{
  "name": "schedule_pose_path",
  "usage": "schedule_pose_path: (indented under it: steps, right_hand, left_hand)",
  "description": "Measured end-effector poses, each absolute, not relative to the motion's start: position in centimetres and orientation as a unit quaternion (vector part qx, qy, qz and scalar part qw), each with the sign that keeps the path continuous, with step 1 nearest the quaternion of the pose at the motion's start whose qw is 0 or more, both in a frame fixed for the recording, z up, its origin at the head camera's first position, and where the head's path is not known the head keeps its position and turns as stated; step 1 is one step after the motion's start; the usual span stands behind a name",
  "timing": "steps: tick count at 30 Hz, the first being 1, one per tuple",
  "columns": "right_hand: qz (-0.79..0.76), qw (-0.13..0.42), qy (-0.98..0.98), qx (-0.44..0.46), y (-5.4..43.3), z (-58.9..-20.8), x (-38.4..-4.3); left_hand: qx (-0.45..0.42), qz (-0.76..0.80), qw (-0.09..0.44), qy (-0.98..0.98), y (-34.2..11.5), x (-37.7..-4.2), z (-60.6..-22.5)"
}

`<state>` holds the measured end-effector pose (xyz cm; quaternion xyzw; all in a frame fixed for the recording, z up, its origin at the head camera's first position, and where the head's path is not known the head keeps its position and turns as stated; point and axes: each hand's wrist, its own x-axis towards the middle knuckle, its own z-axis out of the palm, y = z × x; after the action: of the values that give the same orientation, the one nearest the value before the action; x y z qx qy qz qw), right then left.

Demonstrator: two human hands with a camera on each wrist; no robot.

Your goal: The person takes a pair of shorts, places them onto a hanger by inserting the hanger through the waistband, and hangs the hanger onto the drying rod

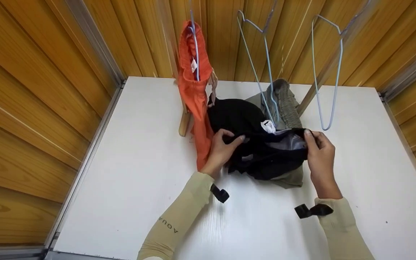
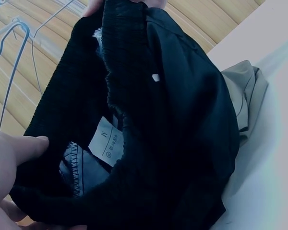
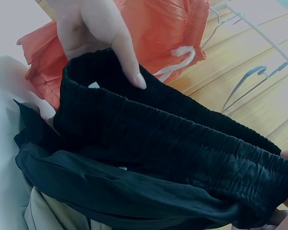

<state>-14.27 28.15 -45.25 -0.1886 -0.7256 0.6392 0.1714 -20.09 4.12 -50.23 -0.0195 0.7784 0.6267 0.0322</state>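
Black pants point(image 1: 265, 164) with a gathered elastic waistband point(image 3: 182, 134) are stretched between my two hands; the leg length cannot be made out. My left hand point(image 1: 222, 150) pinches the left end of the waistband, thumb inside the opening. At the opposite end, my right hand point(image 1: 320, 155) grips the band between thumb and fingers. Inside the opening, a white label point(image 2: 107, 142) and grey lining point(image 2: 89, 167) show in the left wrist view. Partly covered by the black cloth, a grey-green garment point(image 1: 285, 99) lies on the white table point(image 1: 139, 173).
Orange pants point(image 1: 193, 86) hang on a hanger at the left, close to my left hand. Two bare blue wire hangers, a middle hanger point(image 1: 255, 65) and a right hanger point(image 1: 330, 108), hang behind the clothes. Wood-panelled walls point(image 1: 31, 90) enclose the table.
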Motion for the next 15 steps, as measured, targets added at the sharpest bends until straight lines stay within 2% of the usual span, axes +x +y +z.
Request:
schedule_pose_path:
  steps: [7, 15]
  right_hand:
    - [0.628, 0.148, -0.734, -0.212, 28.52, -45.63, -14.23]
    - [0.599, 0.106, -0.762, -0.223, 28.83, -46.22, -14.06]
  left_hand:
    - [0.009, 0.629, 0.019, 0.777, 4.19, -20.09, -50.05]
    - [0.003, 0.630, 0.025, 0.776, 4.46, -20.03, -49.63]
